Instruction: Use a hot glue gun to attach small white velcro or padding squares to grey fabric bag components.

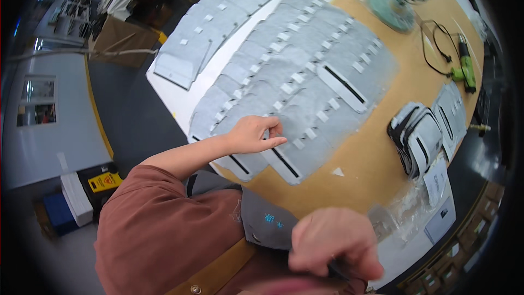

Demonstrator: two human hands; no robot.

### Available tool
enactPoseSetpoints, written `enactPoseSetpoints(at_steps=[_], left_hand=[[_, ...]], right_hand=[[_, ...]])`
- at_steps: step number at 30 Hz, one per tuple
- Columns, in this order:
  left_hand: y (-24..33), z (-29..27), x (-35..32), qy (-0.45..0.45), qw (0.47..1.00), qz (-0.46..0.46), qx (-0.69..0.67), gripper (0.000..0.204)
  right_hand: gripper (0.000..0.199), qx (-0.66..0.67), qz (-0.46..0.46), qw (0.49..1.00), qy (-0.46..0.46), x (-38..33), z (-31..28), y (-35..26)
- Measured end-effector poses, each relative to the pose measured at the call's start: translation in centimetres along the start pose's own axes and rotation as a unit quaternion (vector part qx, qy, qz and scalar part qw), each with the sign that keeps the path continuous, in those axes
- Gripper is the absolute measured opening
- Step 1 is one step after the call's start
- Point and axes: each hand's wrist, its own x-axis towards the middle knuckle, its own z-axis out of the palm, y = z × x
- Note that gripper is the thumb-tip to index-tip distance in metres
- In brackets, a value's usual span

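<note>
My left hand (256, 134) hovers over the near edge of overlapping rows of grey fabric-like pieces (305, 101) with small white square tabs. Its fingers are curled and the thumb stands apart from them, with nothing visible between. Just below that hand lies a pale panel (289, 173) with a black strip, and another such panel (356, 98) rests on the rows farther right. My right hand (334, 240) is low in front of my body, off the rows and smeared by motion; whether it holds anything is hidden.
Along the far left edge lie more grey sheets (199, 35). A green fan (401, 0) stands at the back right, near a green corded tool (465, 65). Stacked grey pieces (417, 136) sit on the right side of the brown table surface (305, 199), beside clear plastic film (406, 216).
</note>
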Motion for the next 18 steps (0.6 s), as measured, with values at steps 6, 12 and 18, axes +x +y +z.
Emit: enactPoseSetpoints(at_steps=[6, 12, 18], left_hand=[[-12.2, -7.9, -4.1, 0.179, 0.982, -0.053, -0.003, 0.019], [-27.2, -23.1, -3.8, 0.289, 0.946, -0.069, 0.133, 0.019], [-32.3, -33.1, 0.2, 0.143, 0.935, -0.146, 0.291, 0.051]], right_hand=[[0.063, -0.059, -0.009, 0.993, -0.101, 9.7, -2.2, 7.4], [0.014, -0.525, 0.215, 0.751, 0.337, 17.7, -14.1, 21.8], [0.044, -0.731, 0.154, 0.575, 0.333, 24.5, -30.3, 30.8]])
